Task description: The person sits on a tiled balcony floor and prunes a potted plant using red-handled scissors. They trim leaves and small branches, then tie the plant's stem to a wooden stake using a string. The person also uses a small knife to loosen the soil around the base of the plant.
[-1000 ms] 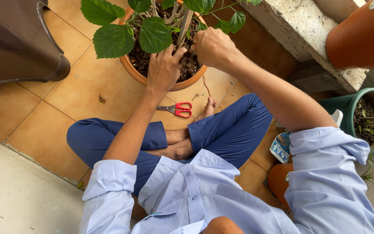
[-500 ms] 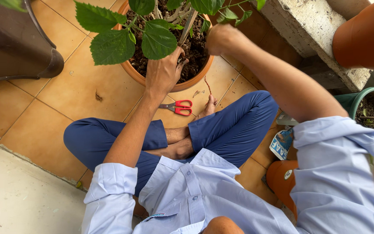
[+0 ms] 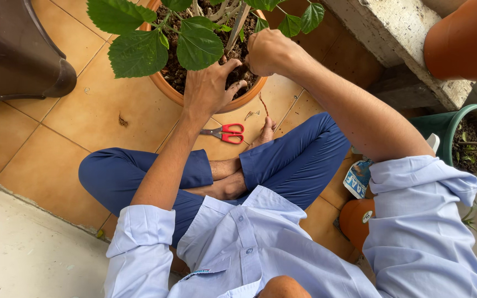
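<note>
Terracotta pot (image 3: 168, 89) with a leafy plant (image 3: 194, 47) on the tiled floor (image 3: 78, 110), far centre. Left hand (image 3: 212, 87) rests spread on the soil; right hand (image 3: 269, 52) is fisted around a stem (image 3: 237, 26). Red-handled scissors (image 3: 226, 133) lie just near the pot.

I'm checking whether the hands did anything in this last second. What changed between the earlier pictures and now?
Little changed. The left hand slid slightly across the soil near the rim of the round terracotta plant pot, fingers spread. The right hand stayed closed in a fist at the plant's pale stems; what it grips is hidden. The red-handled scissors lay untouched on the orange floor tiles.
</note>
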